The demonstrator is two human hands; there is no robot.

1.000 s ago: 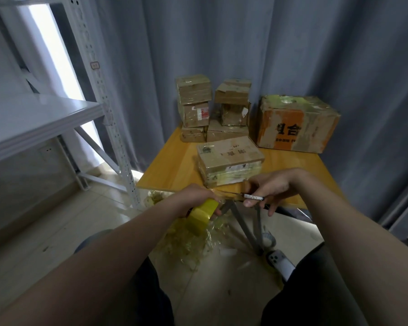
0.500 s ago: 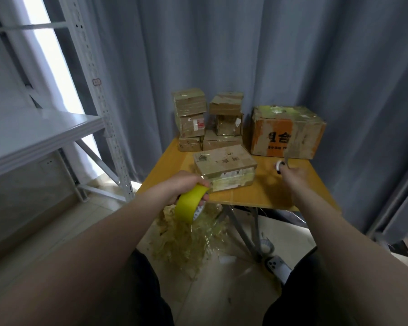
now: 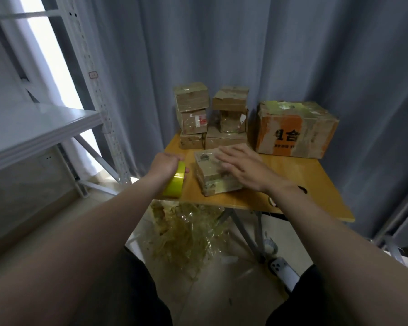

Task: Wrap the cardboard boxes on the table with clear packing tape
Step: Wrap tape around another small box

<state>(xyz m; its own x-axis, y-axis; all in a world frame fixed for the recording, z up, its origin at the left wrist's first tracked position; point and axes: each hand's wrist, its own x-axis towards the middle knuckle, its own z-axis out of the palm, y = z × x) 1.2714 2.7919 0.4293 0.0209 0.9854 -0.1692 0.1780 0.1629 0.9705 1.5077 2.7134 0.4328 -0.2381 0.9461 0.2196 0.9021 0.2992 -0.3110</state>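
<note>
Fingers point(image 3: 229, 154): right hand point(image 3: 245, 171), straight and spread, flat on glossy taped box point(image 3: 210, 183).
Left hand point(image 3: 165, 164): curled round yellow-green tape roll point(image 3: 174, 183), left of box.
Table point(image 3: 316, 184): smooth wood; box near centre.
Far boxes point(image 3: 295, 130): rectangular, worn cardboard.

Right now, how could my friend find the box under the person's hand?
Look for the yellow wooden table in front of the grey curtain. Near its front edge lies one flat cardboard box, under the right hand and beside the yellow tape roll. It lies alone and low, while the other small boxes are stacked at the back next to a big orange box.
</note>
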